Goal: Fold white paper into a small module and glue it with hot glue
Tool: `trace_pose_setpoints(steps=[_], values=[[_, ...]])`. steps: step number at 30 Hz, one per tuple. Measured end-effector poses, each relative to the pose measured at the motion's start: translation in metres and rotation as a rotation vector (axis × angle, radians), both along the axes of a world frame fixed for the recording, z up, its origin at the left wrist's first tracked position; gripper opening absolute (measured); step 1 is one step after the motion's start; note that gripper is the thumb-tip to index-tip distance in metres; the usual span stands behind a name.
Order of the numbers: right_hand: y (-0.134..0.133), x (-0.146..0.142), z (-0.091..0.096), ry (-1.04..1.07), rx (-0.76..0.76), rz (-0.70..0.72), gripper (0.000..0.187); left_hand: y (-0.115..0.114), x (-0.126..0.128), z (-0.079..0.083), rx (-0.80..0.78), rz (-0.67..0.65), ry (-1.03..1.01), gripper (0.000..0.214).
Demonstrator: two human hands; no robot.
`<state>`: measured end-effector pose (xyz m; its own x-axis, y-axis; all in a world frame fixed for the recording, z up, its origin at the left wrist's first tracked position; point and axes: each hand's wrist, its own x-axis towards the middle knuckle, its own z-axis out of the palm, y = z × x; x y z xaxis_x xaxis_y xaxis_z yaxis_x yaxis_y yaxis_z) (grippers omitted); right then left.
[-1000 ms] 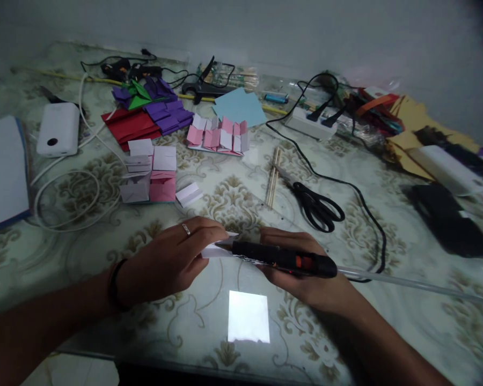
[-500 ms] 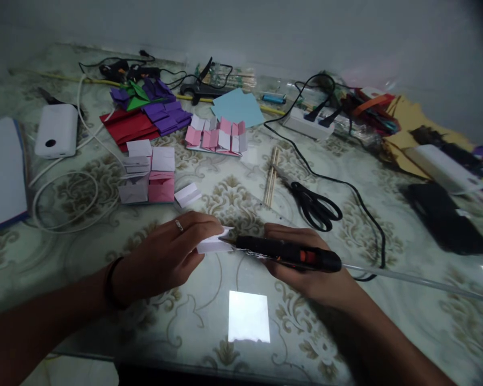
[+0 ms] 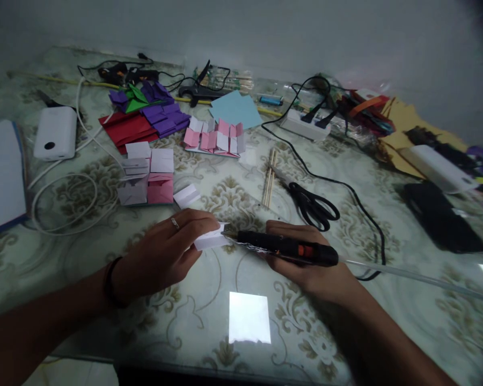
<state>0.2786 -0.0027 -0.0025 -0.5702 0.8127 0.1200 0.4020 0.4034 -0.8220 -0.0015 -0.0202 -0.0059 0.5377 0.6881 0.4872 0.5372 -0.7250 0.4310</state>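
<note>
My left hand point(image 3: 167, 252), with a ring and a dark wristband, pinches a small folded white paper piece point(image 3: 210, 239) just above the table. My right hand point(image 3: 312, 268) grips a black glue gun point(image 3: 284, 247) with an orange trigger. Its nozzle tip touches the right edge of the white piece. A clear glue stick point(image 3: 418, 279) juts from the gun's back toward the right. A black cord point(image 3: 346, 185) runs from the gun across the table to a white power strip point(image 3: 301, 124).
Folded pink and white paper pieces point(image 3: 148, 174) and another pink set point(image 3: 217, 138) lie ahead. Red and purple papers point(image 3: 145, 115), blue sheet point(image 3: 235, 109), black scissors point(image 3: 312, 205), wooden sticks point(image 3: 270, 177), white power bank point(image 3: 55, 133), notebook point(image 3: 0, 177), black case point(image 3: 440, 217).
Both hands drifted slightly up and left together, the glue gun nozzle staying against the white piece. The gun tilted a little flatter.
</note>
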Motion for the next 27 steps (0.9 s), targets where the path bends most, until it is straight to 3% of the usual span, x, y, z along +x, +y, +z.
trace_pose_setpoints(steps=[18, 24, 27], values=[[0.001, -0.002, -0.002, -0.061, 0.066, 0.026, 0.024, 0.004, 0.000, -0.007, 0.013, -0.040, -0.001, 0.038], [0.001, -0.002, 0.005, -0.101, 0.076, -0.051, 0.031, 0.006, 0.000, -0.006, 0.006, -0.024, -0.014, 0.041], [0.007, 0.007, 0.005, -0.162, 0.129, -0.136, 0.025, 0.005, 0.000, -0.006, -0.011, -0.003, -0.011, 0.042]])
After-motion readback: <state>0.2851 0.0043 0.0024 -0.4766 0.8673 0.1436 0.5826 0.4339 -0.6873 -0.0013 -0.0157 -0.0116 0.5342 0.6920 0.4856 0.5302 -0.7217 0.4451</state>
